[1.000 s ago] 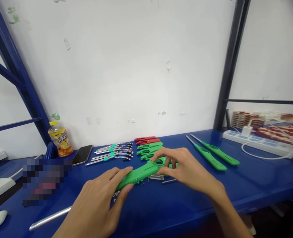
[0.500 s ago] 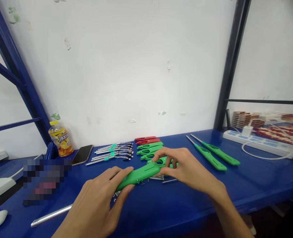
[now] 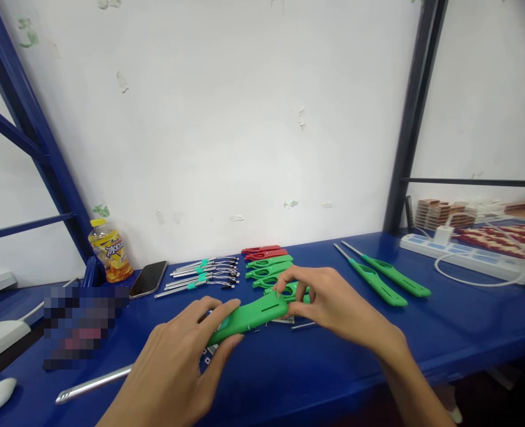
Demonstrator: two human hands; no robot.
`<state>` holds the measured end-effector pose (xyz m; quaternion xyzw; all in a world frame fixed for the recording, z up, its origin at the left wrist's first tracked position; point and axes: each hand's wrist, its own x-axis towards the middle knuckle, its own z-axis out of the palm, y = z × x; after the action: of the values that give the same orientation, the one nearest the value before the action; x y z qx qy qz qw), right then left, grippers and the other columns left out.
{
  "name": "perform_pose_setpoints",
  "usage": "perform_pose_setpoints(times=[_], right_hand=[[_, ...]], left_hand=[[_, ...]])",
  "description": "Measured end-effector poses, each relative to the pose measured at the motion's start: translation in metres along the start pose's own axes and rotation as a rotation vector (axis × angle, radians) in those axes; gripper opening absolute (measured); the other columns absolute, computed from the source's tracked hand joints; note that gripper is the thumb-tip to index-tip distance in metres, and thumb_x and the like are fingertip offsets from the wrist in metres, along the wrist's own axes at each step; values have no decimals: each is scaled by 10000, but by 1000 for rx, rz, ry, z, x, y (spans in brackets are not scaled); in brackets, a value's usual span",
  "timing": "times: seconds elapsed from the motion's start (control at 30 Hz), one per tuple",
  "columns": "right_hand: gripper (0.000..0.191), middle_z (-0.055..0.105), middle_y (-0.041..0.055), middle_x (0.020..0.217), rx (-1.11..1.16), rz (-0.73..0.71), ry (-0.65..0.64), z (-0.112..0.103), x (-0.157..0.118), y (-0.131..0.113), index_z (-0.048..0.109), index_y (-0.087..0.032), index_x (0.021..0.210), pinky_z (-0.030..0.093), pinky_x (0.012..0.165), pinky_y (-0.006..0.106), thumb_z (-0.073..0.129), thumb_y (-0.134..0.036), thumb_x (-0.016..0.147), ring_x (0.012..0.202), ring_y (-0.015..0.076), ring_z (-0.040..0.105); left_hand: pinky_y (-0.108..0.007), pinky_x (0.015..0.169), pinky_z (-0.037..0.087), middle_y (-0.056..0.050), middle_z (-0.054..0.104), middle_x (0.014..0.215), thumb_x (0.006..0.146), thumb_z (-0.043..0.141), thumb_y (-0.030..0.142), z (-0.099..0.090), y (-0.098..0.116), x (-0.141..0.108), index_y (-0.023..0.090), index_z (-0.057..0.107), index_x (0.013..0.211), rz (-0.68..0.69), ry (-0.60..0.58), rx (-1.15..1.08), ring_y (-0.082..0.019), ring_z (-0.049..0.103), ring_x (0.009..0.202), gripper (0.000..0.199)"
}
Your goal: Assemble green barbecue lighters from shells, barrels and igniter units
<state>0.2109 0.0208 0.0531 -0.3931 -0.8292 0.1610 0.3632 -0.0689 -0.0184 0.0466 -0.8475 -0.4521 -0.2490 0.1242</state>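
A green long-nosed lighter [image 3: 254, 315] lies across both my hands above the blue table. My left hand [image 3: 185, 350] is closed round its handle near the middle, thumb underneath and fingers on top. The lighter's metal tube [image 3: 94, 384] sticks out to the left beyond that hand. At the handle's other end, my right hand [image 3: 320, 299] pinches the butt between thumb and forefinger. Just behind that hand lie several green lighter shells [image 3: 269, 271], partly covered by it, with red shells [image 3: 262, 255] beyond. Small parts under the lighter are mostly hidden.
Metal tubes with wires [image 3: 200, 276] lie at the back left, near a phone [image 3: 149, 279] and a drink bottle [image 3: 111, 252]. Two assembled green lighters [image 3: 380, 284] rest on the right, before a white power strip [image 3: 467, 260]. A blurred-out object [image 3: 85, 326] is at left.
The lighter has turned slightly about its length, so the slot in its handle faces me more. Both hands keep their hold and have barely shifted.
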Motion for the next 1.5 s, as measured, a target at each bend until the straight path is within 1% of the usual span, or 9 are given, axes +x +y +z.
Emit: perform_pose_setpoints(times=[0.23, 0.4, 0.5, 0.57, 0.67, 0.87, 1.03, 1.23, 1.5], right_hand=[[237, 734, -79, 892, -10, -26, 8, -1, -1, 1, 675, -287, 1027, 440, 618, 218, 754, -105, 898, 681, 103, 641], [218, 754, -52, 1143, 2, -49, 33, 1, -1, -2, 604, -230, 801, 463, 699, 223, 655, -79, 950, 807, 100, 663], [156, 764, -54, 1081, 12, -27, 19, -4, -2, -4, 620, -245, 848, 466, 678, 230, 690, -161, 958, 771, 109, 665], [73, 771, -51, 1023, -5, 58, -36, -13, -6, -1, 662, -278, 982, 468, 656, 243, 732, -285, 960, 742, 130, 677], [223, 784, -37, 1047, -126, 319, -203, -33, -16, 17, 700, -320, 1139, 480, 689, 275, 739, -408, 938, 716, 155, 696], [218, 747, 1, 831, -244, 519, -304, -66, -39, 65, 806, -274, 964, 432, 635, 289, 810, -347, 759, 737, 221, 691], [285, 746, 17, 861, -263, 593, -365, -58, -34, 76, 854, -288, 999, 444, 648, 291, 827, -324, 717, 737, 219, 689], [206, 734, -1, 783, -297, 642, -408, -41, -26, 78, 843, -284, 831, 381, 586, 276, 872, -287, 627, 673, 201, 669], [96, 781, 24, 920, -272, 553, -341, -57, -43, 68, 818, -281, 844, 483, 743, 310, 772, -336, 780, 896, 256, 721]], left_hand=[[-365, 731, 639, -32, 742, 1238, 1078, 477, 468, 1, 0, 2, 344, 645, 1397, -6, -9, 8, -235, 794, 916, 382], [-386, 775, 640, -30, 734, 1237, 1088, 456, 483, 2, -2, 1, 340, 600, 1441, -23, 6, -24, -244, 785, 980, 407], [-413, 821, 636, -35, 727, 1256, 1085, 446, 492, 2, -2, 0, 344, 615, 1419, -52, -21, -39, -256, 773, 1024, 402], [-439, 852, 629, -43, 723, 1266, 1085, 425, 484, 3, -1, 0, 346, 626, 1405, -85, -87, -49, -267, 763, 1047, 402], [-490, 928, 607, -48, 709, 1316, 1084, 405, 454, 6, 1, -1, 362, 608, 1430, -146, -234, -50, -284, 738, 1112, 412], [-557, 1059, 537, -55, 646, 1451, 1057, 465, 410, 13, 0, -2, 370, 590, 1452, -212, -350, -34, -310, 670, 1267, 417], [-557, 1048, 537, -57, 639, 1450, 1051, 475, 398, 11, -1, -2, 378, 584, 1450, -222, -383, -44, -310, 680, 1244, 415], [-543, 1051, 535, -43, 639, 1461, 1045, 496, 374, 6, 5, 2, 395, 599, 1427, -230, -437, -58, -306, 668, 1277, 396], [-519, 1050, 540, -32, 645, 1457, 1045, 519, 387, 4, 6, 0, 410, 605, 1420, -222, -410, -82, -300, 671, 1275, 386]])
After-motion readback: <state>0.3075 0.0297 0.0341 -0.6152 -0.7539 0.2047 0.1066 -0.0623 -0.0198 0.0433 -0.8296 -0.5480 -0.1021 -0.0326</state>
